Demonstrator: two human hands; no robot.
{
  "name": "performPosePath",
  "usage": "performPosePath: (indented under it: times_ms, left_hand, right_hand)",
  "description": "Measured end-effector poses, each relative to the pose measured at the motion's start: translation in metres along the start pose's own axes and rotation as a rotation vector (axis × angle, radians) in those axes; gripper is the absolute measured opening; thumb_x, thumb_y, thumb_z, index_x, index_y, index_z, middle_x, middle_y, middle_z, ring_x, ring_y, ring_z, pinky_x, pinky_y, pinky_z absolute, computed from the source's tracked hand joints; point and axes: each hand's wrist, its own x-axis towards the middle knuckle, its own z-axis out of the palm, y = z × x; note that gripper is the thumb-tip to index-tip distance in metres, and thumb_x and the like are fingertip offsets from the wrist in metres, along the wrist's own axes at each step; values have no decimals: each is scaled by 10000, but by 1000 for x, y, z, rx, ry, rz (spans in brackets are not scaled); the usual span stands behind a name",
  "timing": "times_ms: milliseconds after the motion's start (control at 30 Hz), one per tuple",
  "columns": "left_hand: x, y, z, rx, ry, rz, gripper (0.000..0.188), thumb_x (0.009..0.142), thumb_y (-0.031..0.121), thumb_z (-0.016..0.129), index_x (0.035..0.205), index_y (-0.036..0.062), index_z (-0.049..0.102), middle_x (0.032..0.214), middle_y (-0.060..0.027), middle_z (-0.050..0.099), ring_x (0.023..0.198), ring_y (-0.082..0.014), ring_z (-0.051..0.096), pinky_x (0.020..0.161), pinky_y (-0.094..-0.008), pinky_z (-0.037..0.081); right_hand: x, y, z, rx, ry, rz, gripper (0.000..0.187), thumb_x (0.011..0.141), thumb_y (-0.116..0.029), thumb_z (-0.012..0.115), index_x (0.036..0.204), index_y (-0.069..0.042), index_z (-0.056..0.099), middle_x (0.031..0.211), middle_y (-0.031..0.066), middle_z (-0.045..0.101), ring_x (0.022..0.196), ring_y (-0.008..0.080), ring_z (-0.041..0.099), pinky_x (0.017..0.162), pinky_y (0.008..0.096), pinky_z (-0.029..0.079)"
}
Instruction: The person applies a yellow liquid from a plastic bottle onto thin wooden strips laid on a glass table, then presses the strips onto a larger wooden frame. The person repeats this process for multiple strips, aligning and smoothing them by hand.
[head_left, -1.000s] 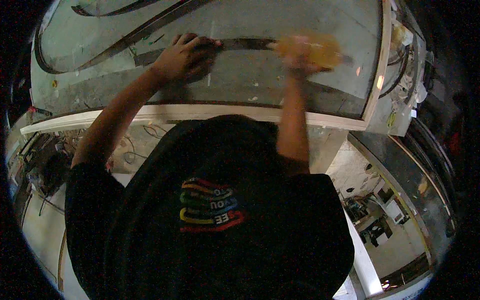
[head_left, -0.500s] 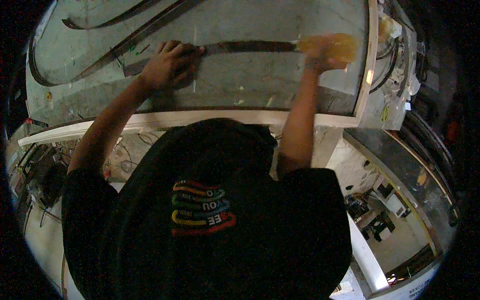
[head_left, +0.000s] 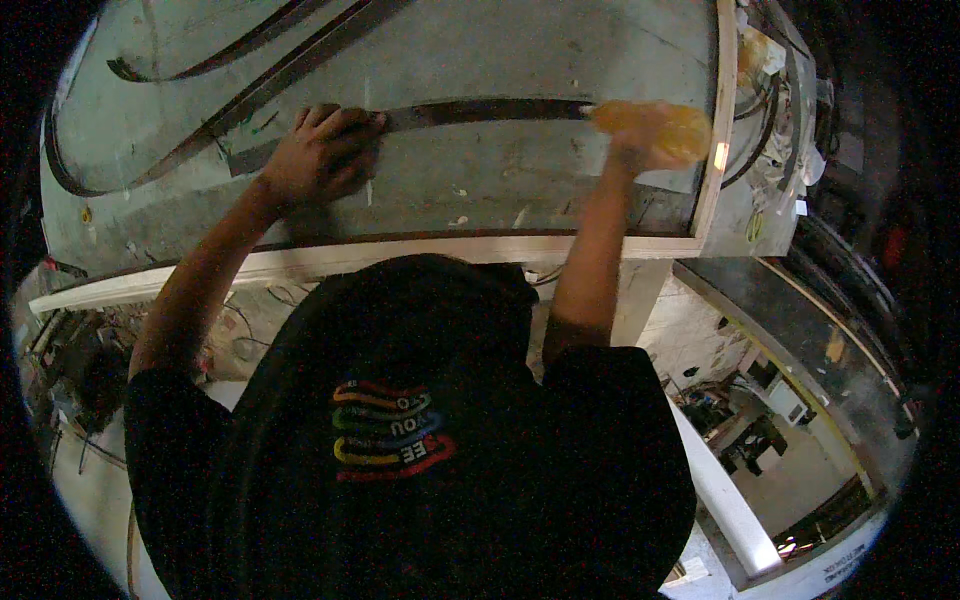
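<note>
The two hands are held well apart over the table. The left hand (head_left: 325, 150) is laid with bent fingers on a dark flat strip (head_left: 490, 112); in this dim light it cannot be told whether the strip is pinched or only pressed down. A yellow-orange bundle (head_left: 685, 130) is gripped in the right hand (head_left: 637, 135), at the strip's far end from the left hand. Between the hands the strip is stretched in a shallow arc, and its other end is seen lying past the left hand, on that hand's outer side.

Under both hands a grey-green table top (head_left: 520, 65) is spread, marked with scuffs and pale flecks. Beyond the left hand, a long dark curved strip (head_left: 240, 110) is looped across it, with a shorter curved piece (head_left: 205, 65) farther off. A small yellow ring (head_left: 87, 214) is seen outward from the left hand. On the near side of the hands the top is bordered by a pale wooden edging (head_left: 450, 247), which is turned up just beyond the right hand.

Outward from the right hand, wrappings and scraps (head_left: 785, 150) are heaped beside the edging. Below the left forearm, thin cables (head_left: 245, 340) are tangled; below the right forearm, a pale floor (head_left: 800, 490) is partly shown.
</note>
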Motion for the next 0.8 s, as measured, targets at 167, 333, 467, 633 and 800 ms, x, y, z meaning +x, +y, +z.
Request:
performPosePath:
  times_ms: [167, 333, 467, 633, 800]
  left_hand:
    - [0, 2, -4, 15, 29, -11, 584, 882, 265, 682, 1448, 176, 573, 1341, -84, 566, 1193, -338, 524, 1013, -480, 412]
    - [3, 2, -7, -23, 19, 5, 575, 890, 262, 674, 1448, 170, 570, 1352, -87, 562, 1192, -345, 524, 1019, -469, 415]
    - [1, 1, -3, 38, 24, 0, 540, 910, 263, 654, 1435, 159, 578, 1354, -86, 570, 1169, -347, 537, 1036, -477, 420]
    - [-2, -4, 5, 48, 24, -13, 550, 898, 268, 658, 1432, 159, 580, 1383, -90, 551, 1170, -360, 525, 1037, -479, 430]
    - [-3, -5, 3, 26, 19, -1, 576, 875, 267, 671, 1433, 161, 578, 1402, -90, 537, 1174, -366, 512, 1032, -488, 431]
  right_hand:
    - [-30, -8, 6, 36, -74, -202, 713, 822, -290, 840, 1355, -91, 410, 1227, 172, 541, 934, 268, 610, 741, 439, 602]
    - [-7, 4, -4, 249, -2, 206, 594, 830, -335, 773, 1261, -64, 468, 1122, 154, 579, 756, 269, 640, 630, 438, 607]
    - [65, 8, -32, 213, -158, 135, 858, 769, -822, 519, 1250, -112, 561, 1087, 82, 671, 874, 317, 651, 746, 521, 571]
    - [65, -2, -25, 68, -196, -134, 285, 880, -104, 742, 1082, -37, 552, 903, 113, 631, 694, 246, 660, 574, 391, 610]
    - [87, -37, -9, -174, -85, -207, 262, 920, -167, 706, 1093, -44, 552, 993, 111, 634, 794, 244, 669, 668, 399, 610]
